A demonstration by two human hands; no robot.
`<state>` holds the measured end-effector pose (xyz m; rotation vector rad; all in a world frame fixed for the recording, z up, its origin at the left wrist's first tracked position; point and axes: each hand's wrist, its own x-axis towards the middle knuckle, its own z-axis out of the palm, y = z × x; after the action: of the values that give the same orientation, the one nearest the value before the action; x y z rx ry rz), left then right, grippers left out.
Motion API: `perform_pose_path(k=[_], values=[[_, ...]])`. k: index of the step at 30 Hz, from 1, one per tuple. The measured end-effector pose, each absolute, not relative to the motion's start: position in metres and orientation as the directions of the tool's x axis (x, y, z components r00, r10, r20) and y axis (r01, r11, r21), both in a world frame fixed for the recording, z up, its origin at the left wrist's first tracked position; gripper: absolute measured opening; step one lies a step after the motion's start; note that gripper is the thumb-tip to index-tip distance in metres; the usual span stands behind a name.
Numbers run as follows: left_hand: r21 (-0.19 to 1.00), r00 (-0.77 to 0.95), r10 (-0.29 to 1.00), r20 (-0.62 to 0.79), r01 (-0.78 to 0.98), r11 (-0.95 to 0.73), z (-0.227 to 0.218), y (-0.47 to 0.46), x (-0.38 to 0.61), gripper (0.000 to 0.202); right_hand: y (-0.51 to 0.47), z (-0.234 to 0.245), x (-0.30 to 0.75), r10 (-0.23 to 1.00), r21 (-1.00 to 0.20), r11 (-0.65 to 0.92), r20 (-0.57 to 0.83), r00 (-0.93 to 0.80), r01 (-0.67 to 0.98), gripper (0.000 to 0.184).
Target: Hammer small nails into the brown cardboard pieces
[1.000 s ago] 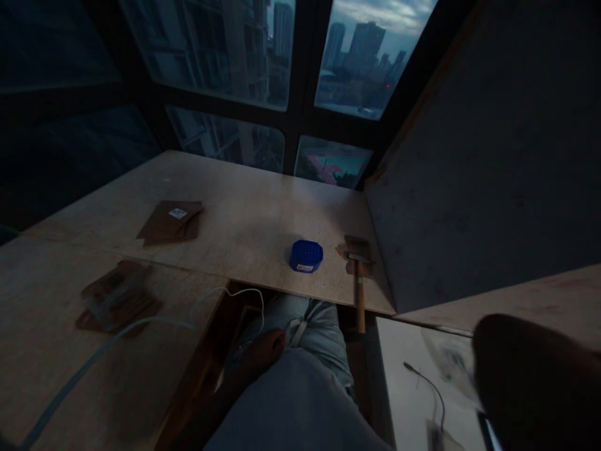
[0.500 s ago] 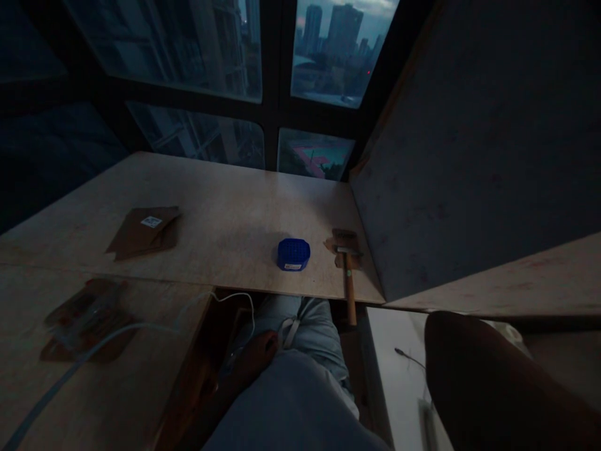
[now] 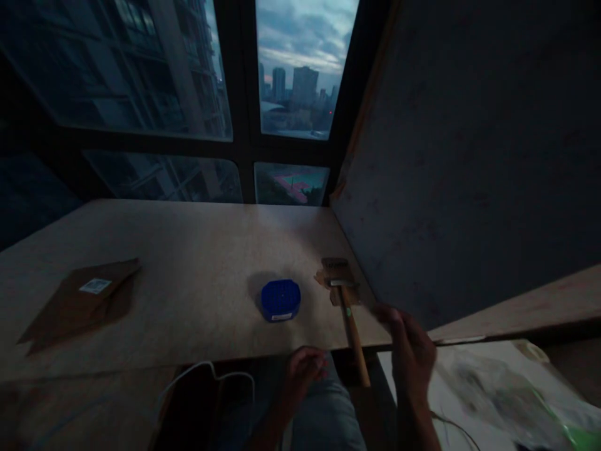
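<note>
My left hand [image 3: 304, 368] is over my lap at the table's front edge, its fingers loosely curled and apart, with nothing visible in it. To the right, my right hand [image 3: 413, 344] is raised near the hammer, its fingers pinched together; blur and dim light hide what is between them, if anything. A hammer [image 3: 352, 332] with a wooden handle rests with its head on a torn piece of brown cardboard [image 3: 335, 266]. Its handle sticks out past the table edge. Left of the hammer sits a blue plastic box [image 3: 280, 299] with a white label.
Flat brown cardboard [image 3: 89, 294] with a white label lies on the left of the wooden table [image 3: 197, 250]. A white cable [image 3: 206, 364] hangs at the front edge. A grey panel [image 3: 469, 188] bounds the right side. Clear plastic bags [image 3: 502, 394] lie on a white surface.
My right hand has come forward from the right side to beside the hammer. My left hand has risen from my lap toward the table edge. The view has tilted up.
</note>
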<state>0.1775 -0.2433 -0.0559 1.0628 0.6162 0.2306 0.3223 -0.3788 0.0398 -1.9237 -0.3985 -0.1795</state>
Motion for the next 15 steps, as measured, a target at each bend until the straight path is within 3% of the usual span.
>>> perform_pose_path(k=[5,11,13,15], values=[[0.913,0.808,0.551,-0.209,-0.041,0.406,-0.02,-0.225,0.224,0.053,-0.378,-0.04,0.355,0.257,-0.871,-0.426,0.144,0.956,0.246,0.056],[0.991,0.787,0.606,0.113,-0.136,-0.008,0.016,-0.179,0.291,0.033,-0.385,-0.092,0.366,0.321,-0.793,-0.562,0.055,0.946,0.236,0.061],[0.996,0.791,0.611,0.038,-0.083,0.045,0.01,-0.179,0.306,0.034,-0.382,-0.092,0.363,0.368,-0.774,-0.59,-0.007,0.93,0.228,0.061],[0.974,0.78,0.615,-0.118,-0.029,0.224,-0.007,-0.188,0.313,0.038,-0.378,-0.088,0.361,0.402,-0.729,-0.639,-0.045,0.914,0.246,0.054]])
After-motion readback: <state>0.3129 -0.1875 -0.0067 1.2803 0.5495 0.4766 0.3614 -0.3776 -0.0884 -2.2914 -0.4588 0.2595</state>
